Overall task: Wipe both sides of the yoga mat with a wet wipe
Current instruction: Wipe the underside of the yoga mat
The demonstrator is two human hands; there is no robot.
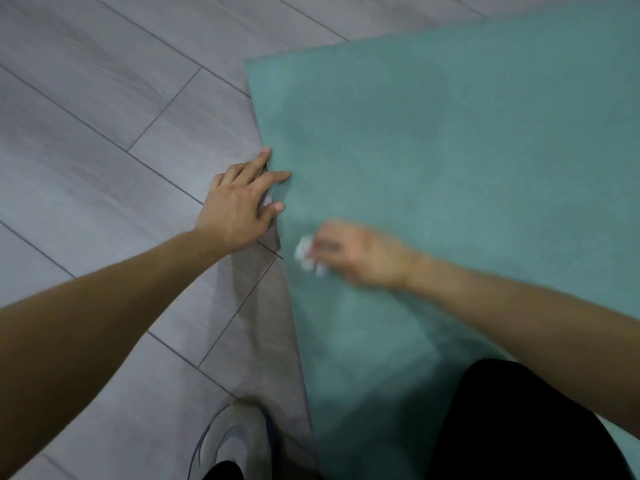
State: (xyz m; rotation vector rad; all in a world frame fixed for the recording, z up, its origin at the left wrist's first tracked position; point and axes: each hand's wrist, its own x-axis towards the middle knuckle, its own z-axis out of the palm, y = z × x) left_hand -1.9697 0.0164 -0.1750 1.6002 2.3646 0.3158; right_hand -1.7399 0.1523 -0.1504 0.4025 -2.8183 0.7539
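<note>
A teal yoga mat [450, 140] lies flat on the floor and fills the right half of the view. My left hand [239, 199] rests with spread, straight fingers on the mat's left edge, fingertips on the mat and palm over the floor. My right hand [360, 254] is blurred with motion on the mat near that same edge. It holds a crumpled white wet wipe [308, 254] against the mat's surface.
Grey wood-look floor planks [104, 133] cover the left side. A light sneaker [232, 441] stands on the floor at the bottom beside the mat's edge. A knee in black trousers [519, 424] rests on the mat at the lower right.
</note>
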